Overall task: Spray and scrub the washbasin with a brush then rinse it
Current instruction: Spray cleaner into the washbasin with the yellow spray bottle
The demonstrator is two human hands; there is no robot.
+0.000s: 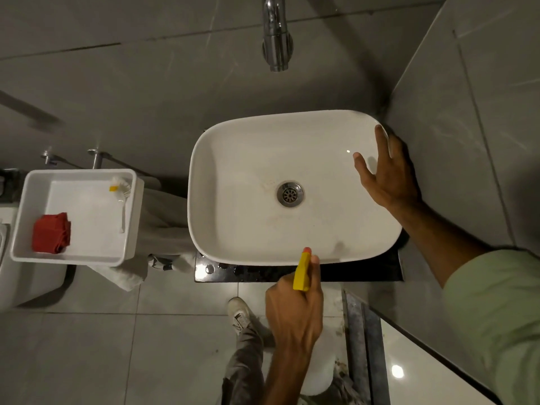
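**Spraying the basin**

Nearest, the left hand (292, 314) grips a spray bottle (304, 273), nozzle aimed over the basin (233, 159) rim. Right hand (385, 176) hovers open above the basin's right side. Spraying looks in hand; next calls for the brush (121, 197), lying in the tray (20, 206) at left.

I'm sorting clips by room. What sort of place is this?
Most likely a bathroom: a white washbasin under a chrome tap, grey tiled walls, and what looks like a toilet at left.
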